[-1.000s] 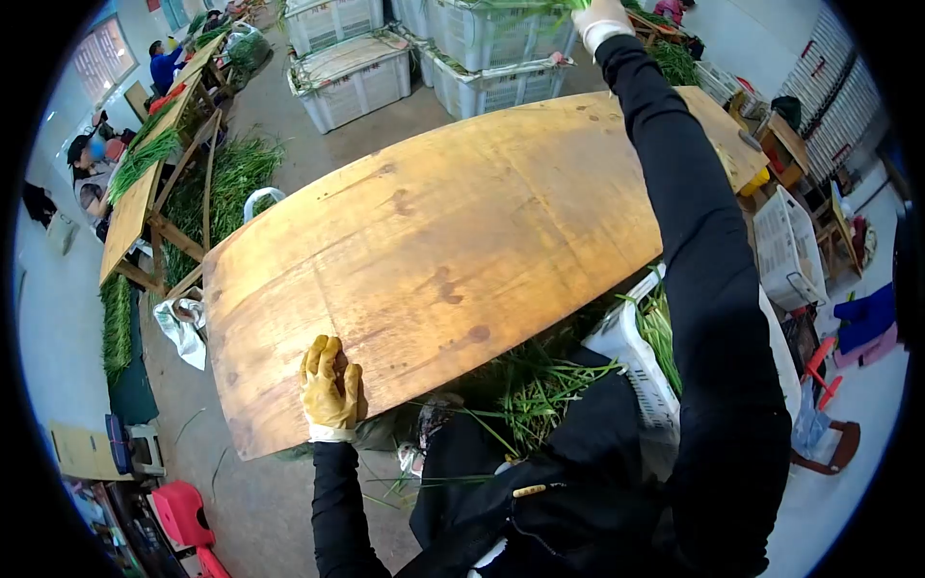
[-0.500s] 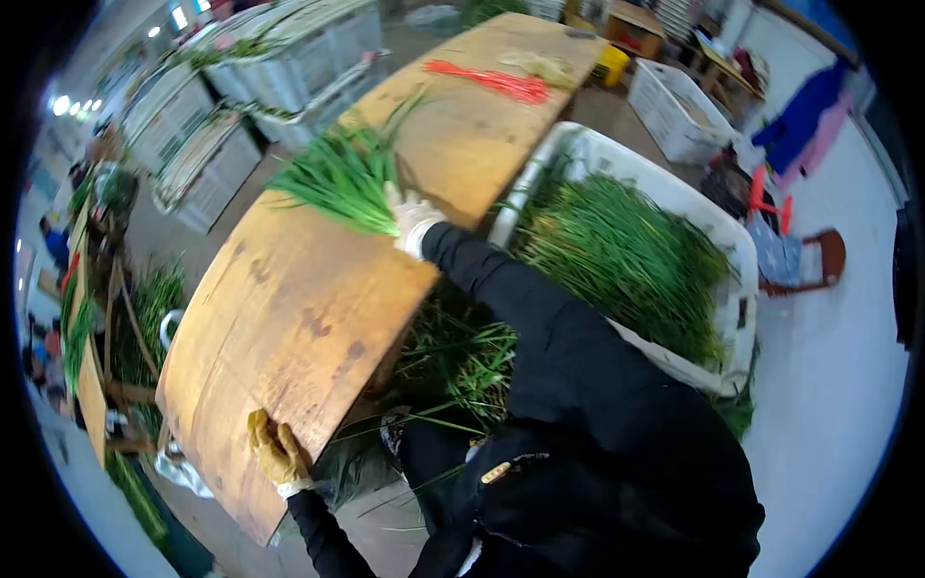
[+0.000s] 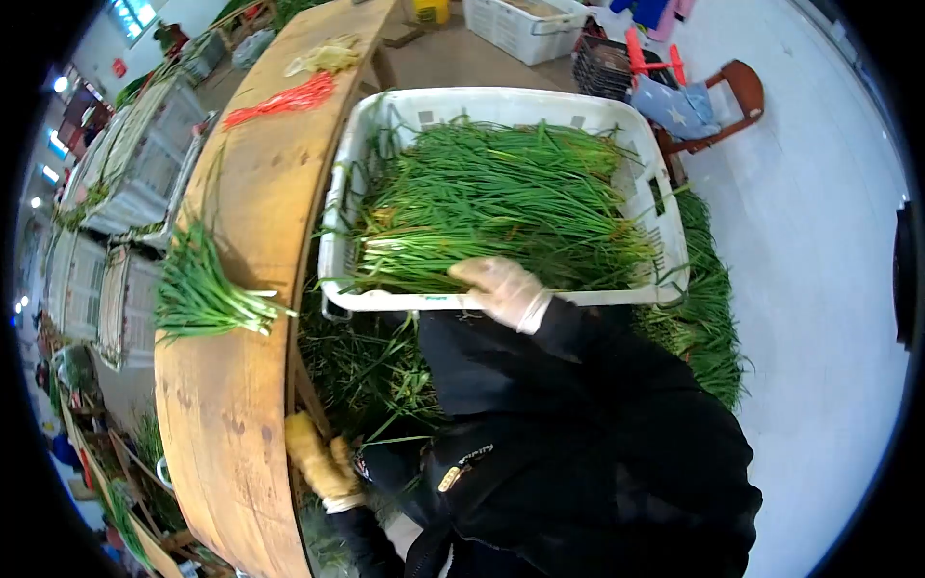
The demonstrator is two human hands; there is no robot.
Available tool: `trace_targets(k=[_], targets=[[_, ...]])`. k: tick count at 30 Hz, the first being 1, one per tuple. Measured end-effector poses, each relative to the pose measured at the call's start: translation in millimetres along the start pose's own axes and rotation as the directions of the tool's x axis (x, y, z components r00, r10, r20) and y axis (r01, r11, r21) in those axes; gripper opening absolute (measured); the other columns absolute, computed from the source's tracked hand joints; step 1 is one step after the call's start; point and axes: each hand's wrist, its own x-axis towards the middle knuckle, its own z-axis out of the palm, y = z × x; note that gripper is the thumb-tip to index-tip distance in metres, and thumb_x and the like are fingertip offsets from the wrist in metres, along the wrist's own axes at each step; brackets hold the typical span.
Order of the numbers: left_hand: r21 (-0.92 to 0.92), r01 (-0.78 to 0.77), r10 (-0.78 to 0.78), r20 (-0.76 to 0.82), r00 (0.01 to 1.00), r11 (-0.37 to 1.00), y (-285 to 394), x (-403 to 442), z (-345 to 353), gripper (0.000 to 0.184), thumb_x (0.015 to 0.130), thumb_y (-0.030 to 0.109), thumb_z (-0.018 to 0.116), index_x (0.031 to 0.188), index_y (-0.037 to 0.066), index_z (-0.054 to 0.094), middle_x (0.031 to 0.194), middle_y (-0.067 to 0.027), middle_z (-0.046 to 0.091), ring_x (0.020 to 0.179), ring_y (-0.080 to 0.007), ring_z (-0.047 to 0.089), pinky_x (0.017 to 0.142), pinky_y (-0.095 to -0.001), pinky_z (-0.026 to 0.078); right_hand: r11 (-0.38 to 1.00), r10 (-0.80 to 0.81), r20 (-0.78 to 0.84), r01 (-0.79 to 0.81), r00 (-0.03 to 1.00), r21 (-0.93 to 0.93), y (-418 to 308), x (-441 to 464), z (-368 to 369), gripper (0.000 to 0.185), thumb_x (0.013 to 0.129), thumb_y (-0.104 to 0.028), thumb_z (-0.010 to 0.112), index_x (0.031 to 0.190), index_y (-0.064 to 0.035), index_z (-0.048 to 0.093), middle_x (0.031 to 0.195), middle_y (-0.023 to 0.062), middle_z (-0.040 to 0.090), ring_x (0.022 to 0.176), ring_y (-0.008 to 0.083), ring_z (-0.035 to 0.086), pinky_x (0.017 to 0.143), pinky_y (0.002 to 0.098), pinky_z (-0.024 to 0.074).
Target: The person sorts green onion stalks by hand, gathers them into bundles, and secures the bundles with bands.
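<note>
My right hand (image 3: 506, 291), in a pale glove, is over the near rim of a white plastic crate (image 3: 501, 101). Its fingers stretch toward the long, thin, chive-like greens (image 3: 520, 193) heaped inside, and nothing shows in its grip. My left hand (image 3: 321, 462), in a yellowed glove, is at the near edge of the wooden table (image 3: 231, 405); the thumb is apart from the fingers and the hand holds nothing I can see. A loose bunch of the same greens (image 3: 207, 289) lies on the table, its white stalk ends pointing toward me.
Red ties (image 3: 284, 99) and a pale yellow glove-like item (image 3: 328, 56) lie farther up the table. Loose greens (image 3: 371, 371) are on the floor between table and crate, more beyond the crate's right side. A wooden chair (image 3: 737, 96) stands near the wall; stacked white crates (image 3: 149, 154) are at left.
My right hand has let go of the bunch on the table and moved to the crate. The view has turned right, and my left hand now sits at the table's edge.
</note>
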Motion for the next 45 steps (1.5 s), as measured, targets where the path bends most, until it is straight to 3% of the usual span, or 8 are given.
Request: trace_targets(k=[3, 10, 11, 24, 28, 31, 34, 45], targets=[[-0.480, 0.189, -0.003, 0.363, 0.932, 0.856, 31.5, 10.3, 57.6, 0.041, 0.083, 0.021, 0.051, 0.122, 0.010, 0.041, 0.119, -0.0145, 0.046, 0.104, -0.0321, 0.047, 0.088, -0.0384, 0.038, 0.871, 0.411, 0.209, -0.314, 0.887, -0.379, 61.7, -35.5, -47.4, 0.055, 0.079, -0.027, 0.051, 0.126, -0.0057, 0.031, 0.124, 0.0140, 0.040, 0.113, 0.0260, 0.041, 0.095, 0.0357, 0.0321], [-0.577, 0.033, 0.145, 0.261, 0.954, 0.816, 54.2, 51.0, 70.7, 0.028, 0.084, 0.012, 0.051, 0.111, 0.007, 0.048, 0.111, -0.0145, 0.051, 0.099, -0.0283, 0.051, 0.084, -0.0355, 0.041, 0.429, 0.825, 0.204, -0.350, 0.527, -0.833, 206.5, -107.3, -97.9, 0.077, 0.076, -0.018, 0.054, 0.134, -0.0039, 0.006, 0.139, 0.0128, 0.017, 0.127, 0.0264, 0.021, 0.100, 0.0408, 0.0214], [-0.567, 0.042, 0.147, 0.284, 0.948, 0.823, 56.5, 56.3, 69.5, 0.028, 0.083, 0.008, 0.051, 0.111, 0.006, 0.048, 0.109, -0.0138, 0.052, 0.098, -0.0275, 0.052, 0.082, -0.0347, 0.043, 0.437, 0.852, 0.283, -0.302, 0.440, -0.847, 218.2, -105.5, -94.6, 0.053, 0.087, -0.011, 0.029, 0.135, -0.0076, 0.006, 0.140, 0.0113, 0.013, 0.129, 0.0220, 0.017, 0.102, 0.0399, 0.0180], [-0.520, -0.274, 0.440, 0.228, 0.869, 0.809, 74.5, 176.9, 83.3, 0.035, 0.073, -0.003, 0.056, 0.106, 0.001, 0.050, 0.104, -0.0146, 0.056, 0.093, -0.0300, 0.055, 0.080, -0.0364, 0.044, 0.723, 0.675, 0.557, -0.282, 0.484, -0.631, 275.6, -83.1, -92.5, 0.037, 0.066, -0.010, 0.060, 0.101, 0.0008, 0.054, 0.102, 0.0159, 0.057, 0.095, 0.0273, 0.055, 0.078, 0.0338, 0.0455], [-0.345, -0.220, 0.379, 0.510, 0.772, 0.912, 108.4, 236.1, 111.9, 0.077, 0.065, 0.007, 0.068, 0.129, 0.003, 0.025, 0.129, -0.0170, 0.035, 0.117, -0.0308, 0.036, 0.097, -0.0351, 0.030, 0.716, 0.697, 0.570, -0.372, 0.436, -0.591, 288.8, -89.7, -83.9, 0.044, 0.060, -0.017, 0.068, 0.099, -0.0027, 0.055, 0.100, 0.0163, 0.055, 0.098, 0.0286, 0.052, 0.082, 0.0368, 0.0432], [0.304, -0.707, 0.244, 0.792, 0.560, 0.638, 87.2, 251.7, 199.4, 0.116, 0.053, 0.032, 0.078, 0.133, 0.001, -0.001, 0.140, -0.0162, 0.007, 0.128, -0.0259, 0.017, 0.104, -0.0315, 0.018, 0.677, 0.711, 0.457, -0.345, 0.534, -0.650, 286.9, -102.0, -71.8, 0.045, 0.057, -0.017, 0.070, 0.098, -0.0058, 0.055, 0.101, 0.0159, 0.054, 0.099, 0.0296, 0.050, 0.082, 0.0368, 0.0430], [0.193, -0.589, 0.114, 0.889, 0.444, 0.785, 110.0, 257.4, 202.2, 0.129, 0.044, 0.029, 0.082, 0.133, 0.006, -0.009, 0.141, -0.0136, 0.002, 0.128, -0.0284, 0.015, 0.104, -0.0356, 0.019, 0.635, 0.739, 0.404, -0.358, 0.539, -0.685, 282.8, -107.5, -67.9, 0.051, 0.055, -0.012, 0.072, 0.101, -0.0067, 0.051, 0.108, 0.0158, 0.048, 0.106, 0.0327, 0.045, 0.084, 0.0394, 0.0419], [0.182, -0.637, 0.255, 0.809, 0.530, 0.749, 95.1, 259.2, 207.4, 0.080, 0.071, 0.000, 0.049, 0.135, 0.007, 0.000, 0.116, -0.0198, 0.044, 0.068, -0.0250, 0.061, 0.057, -0.0348, 0.049, 0.590, 0.734, 0.245, -0.416, 0.633, -0.692, 288.9, -122.6, -47.2, 0.035, 0.067, -0.003, 0.060, 0.100, -0.0043, 0.048, 0.105, 0.0137, 0.049, 0.097, 0.0299, 0.051, 0.078, 0.0395, 0.0435]])
